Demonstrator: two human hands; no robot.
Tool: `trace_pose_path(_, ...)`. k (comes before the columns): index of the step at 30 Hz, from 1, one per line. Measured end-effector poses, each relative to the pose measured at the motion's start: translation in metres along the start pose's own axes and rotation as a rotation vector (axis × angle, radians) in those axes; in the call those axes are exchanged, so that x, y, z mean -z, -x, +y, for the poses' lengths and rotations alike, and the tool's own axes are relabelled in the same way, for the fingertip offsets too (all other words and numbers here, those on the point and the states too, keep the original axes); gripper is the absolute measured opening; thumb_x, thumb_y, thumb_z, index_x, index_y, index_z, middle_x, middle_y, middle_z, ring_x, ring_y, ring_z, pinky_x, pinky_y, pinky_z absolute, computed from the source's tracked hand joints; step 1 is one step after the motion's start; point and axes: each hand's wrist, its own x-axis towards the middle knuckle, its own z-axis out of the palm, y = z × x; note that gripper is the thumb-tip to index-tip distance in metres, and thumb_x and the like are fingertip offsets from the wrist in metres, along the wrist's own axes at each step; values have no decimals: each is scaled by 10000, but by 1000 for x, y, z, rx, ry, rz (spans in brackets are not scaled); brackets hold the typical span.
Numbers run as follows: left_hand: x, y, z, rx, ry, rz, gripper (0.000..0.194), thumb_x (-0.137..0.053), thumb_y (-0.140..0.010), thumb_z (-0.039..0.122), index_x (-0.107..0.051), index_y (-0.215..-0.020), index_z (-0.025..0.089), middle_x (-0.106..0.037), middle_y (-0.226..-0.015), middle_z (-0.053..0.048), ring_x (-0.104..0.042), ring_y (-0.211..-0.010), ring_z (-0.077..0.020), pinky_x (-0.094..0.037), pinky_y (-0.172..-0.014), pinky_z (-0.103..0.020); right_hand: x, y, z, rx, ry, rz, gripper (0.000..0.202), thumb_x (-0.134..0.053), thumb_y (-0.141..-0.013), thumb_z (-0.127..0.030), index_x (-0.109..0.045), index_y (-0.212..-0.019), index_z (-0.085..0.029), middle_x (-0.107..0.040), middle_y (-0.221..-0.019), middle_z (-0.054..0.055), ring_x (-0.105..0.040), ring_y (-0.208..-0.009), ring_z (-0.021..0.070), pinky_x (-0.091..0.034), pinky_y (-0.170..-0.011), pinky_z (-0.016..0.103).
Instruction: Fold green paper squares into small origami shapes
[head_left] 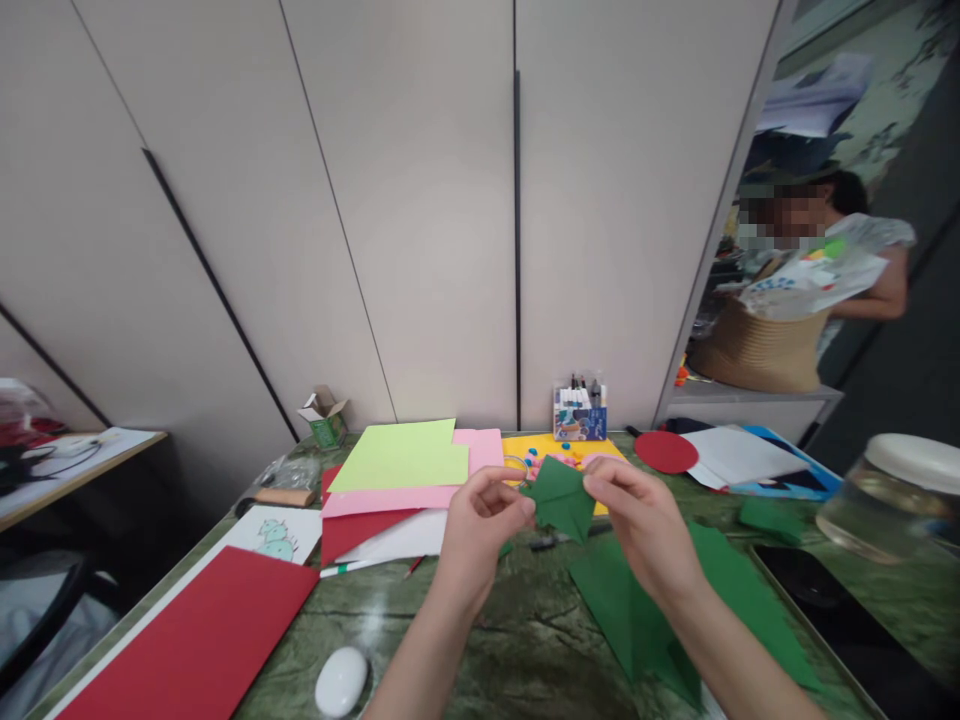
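Both hands hold up a small folded piece of green paper (562, 497) above the table. My left hand (480, 535) pinches its left corner between thumb and fingers. At its right edge, my right hand (645, 520) grips it the same way. Crease lines show on the paper. Below my right arm lie larger sheets of green paper (742, 590), partly hidden by the forearm. Directly behind the held piece, a yellow sheet (525, 445) carries small pink and blue bits, some of them covered by the paper and my hands.
Lime (409, 455), pink and red sheets are stacked back left; a red sheet (202, 640) lies front left near a white mouse (341, 682). A marker box (580, 412) stands at the back. On the right are a phone (847, 620) and lidded jar (885, 500). A person (874, 240) stands beyond.
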Motion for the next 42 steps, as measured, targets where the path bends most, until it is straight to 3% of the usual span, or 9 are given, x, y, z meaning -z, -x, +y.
trace_pose_path(8, 2, 3, 3, -67, 17, -6, 211, -695, -647, 153, -609, -838, 175, -576, -632, 33, -524, -608, -77, -386, -602, -193, 1, 2, 0, 18, 14, -10, 239, -589, -773, -248, -489, -566, -181, -404, -627, -20, -373, -670, 136, -276, -618, 261)
trace_pose_path(12, 4, 1, 3, -64, -2, -24, 263, -661, -684, 166, -592, -937, 193, -555, -648, 32, -509, -628, -85, -376, -604, -196, 0, 0, 1, 35, 49, -11, 240, -584, -775, -263, -486, -571, -181, -410, -628, -18, -381, -663, 138, -287, -615, 261)
trace_pose_path(18, 5, 0, 1, -94, -144, -74, 302, -617, -710, 164, -563, -1006, 191, -525, -691, 20, -510, -668, -110, -389, -629, -221, -3, -2, -1, 57, 276, -52, 239, -541, -800, -290, -488, -592, -185, -445, -641, -11, -409, -656, 144, -315, -612, 259)
trace_pose_path(26, -2, 0, -5, -55, -183, -34, 312, -643, -691, 190, -542, -986, 180, -605, -751, -20, -547, -733, -148, -405, -670, -250, -11, 1, -1, 88, 542, -109, 159, -587, -752, -295, -528, -648, -190, -511, -668, 0, -472, -701, 177, -354, -653, 284)
trace_pose_path(33, -4, 5, -1, -123, -212, -43, 324, -647, -685, 174, -537, -989, 180, -571, -702, 5, -519, -699, -133, -386, -659, -232, -12, 1, -2, 112, 507, -144, 234, -610, -739, -308, -501, -571, -190, -489, -619, -21, -472, -660, 160, -353, -657, 287)
trace_pose_path(42, 1, 3, 0, -104, -228, -38, 336, -641, -699, 194, -523, -1013, 187, -563, -709, 3, -519, -701, -135, -386, -657, -236, -5, -2, -3, 91, 448, -115, 187, -616, -733, -293, -564, -587, -190, -540, -624, 4, -490, -671, 173, -359, -670, 306)
